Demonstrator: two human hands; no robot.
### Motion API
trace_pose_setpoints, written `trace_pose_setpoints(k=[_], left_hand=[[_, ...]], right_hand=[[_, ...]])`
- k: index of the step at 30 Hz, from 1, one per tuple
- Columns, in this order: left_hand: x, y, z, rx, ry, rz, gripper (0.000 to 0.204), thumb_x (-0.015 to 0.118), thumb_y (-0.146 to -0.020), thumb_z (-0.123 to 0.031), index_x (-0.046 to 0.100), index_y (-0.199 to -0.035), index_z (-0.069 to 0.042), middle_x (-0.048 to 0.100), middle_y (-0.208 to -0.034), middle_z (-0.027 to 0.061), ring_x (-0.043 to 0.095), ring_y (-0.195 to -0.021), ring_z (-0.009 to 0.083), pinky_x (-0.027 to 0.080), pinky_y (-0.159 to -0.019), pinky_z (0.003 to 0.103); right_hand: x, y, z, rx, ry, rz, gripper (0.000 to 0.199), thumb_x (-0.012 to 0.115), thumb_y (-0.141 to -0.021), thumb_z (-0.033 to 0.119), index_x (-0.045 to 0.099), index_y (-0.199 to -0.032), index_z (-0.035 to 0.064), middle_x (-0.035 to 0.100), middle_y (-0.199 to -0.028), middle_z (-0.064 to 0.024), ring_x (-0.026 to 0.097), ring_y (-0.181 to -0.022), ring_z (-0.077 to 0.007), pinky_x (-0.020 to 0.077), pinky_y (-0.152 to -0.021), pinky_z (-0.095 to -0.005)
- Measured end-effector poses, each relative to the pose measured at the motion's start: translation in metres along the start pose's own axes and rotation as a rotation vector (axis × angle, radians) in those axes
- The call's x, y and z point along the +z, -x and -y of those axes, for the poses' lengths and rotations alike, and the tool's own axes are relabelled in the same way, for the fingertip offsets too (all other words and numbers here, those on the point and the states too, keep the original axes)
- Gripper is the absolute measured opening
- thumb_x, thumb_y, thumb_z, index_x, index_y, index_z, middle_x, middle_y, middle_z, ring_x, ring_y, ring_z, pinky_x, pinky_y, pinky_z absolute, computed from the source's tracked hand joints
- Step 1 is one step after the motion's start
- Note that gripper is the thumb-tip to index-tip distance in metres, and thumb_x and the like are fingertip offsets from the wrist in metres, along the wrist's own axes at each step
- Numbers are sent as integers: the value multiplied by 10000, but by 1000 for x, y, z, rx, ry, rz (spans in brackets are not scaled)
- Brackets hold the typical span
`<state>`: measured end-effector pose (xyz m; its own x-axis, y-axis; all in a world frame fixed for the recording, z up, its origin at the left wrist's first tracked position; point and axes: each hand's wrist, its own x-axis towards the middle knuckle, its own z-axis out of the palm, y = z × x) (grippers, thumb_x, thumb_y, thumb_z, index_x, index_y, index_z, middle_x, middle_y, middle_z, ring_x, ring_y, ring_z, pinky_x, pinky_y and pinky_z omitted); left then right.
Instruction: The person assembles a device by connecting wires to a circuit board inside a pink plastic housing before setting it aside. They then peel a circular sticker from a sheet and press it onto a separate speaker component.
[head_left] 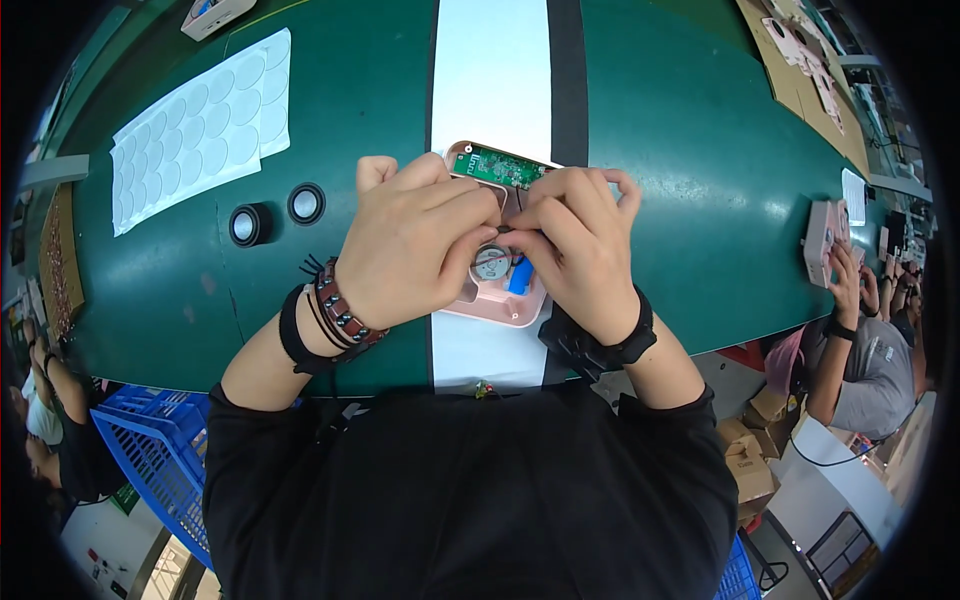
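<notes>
A pink plastic housing (510,312) lies in front of me on a white strip. A green circuit board (495,166) sits at its far end. Nearer to me inside it are a round silver part (491,263) and a blue cylindrical part (520,275). My left hand (415,235) and my right hand (580,245) meet over the middle of the housing. Thumb and forefinger of each are pinched together around something small and dark, perhaps thin wire. The fingers hide most of it, and they cover the centre of the housing too.
Two small black round speakers (306,204) stand on the green table (680,130) to my left, near a sheet of round white stickers (205,125). Blue crates (160,450) are at lower left. At right, a co-worker's hand (845,275) holds another pink housing (822,240).
</notes>
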<state>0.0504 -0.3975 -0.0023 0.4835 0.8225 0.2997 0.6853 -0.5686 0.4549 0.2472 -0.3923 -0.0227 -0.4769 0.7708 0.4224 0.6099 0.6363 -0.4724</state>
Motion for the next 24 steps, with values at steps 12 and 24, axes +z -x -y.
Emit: trace_pose_setpoints(k=[12, 24], left_hand=[[6, 0, -2, -33, 62, 29, 80, 623, -785, -82, 553, -804, -113, 574, -766, 1, 517, -755, 196, 306, -702, 370], [14, -4, -1, -74, 44, 7, 89, 612, -774, -61, 542, -827, -76, 590, -775, 61, 600, -735, 271, 479, -617, 359]], right_hand=[[7, 5, -2, 52, -153, 6, 165, 682, -731, 23, 598, -859, 84, 509, -1054, -64, 473, -990, -235, 281, -917, -383], [-1, -12, 9, 190, -43, 120, 134, 703, -720, 53, 585, -771, 88, 516, -959, -20, 507, -939, -211, 319, -862, -368]])
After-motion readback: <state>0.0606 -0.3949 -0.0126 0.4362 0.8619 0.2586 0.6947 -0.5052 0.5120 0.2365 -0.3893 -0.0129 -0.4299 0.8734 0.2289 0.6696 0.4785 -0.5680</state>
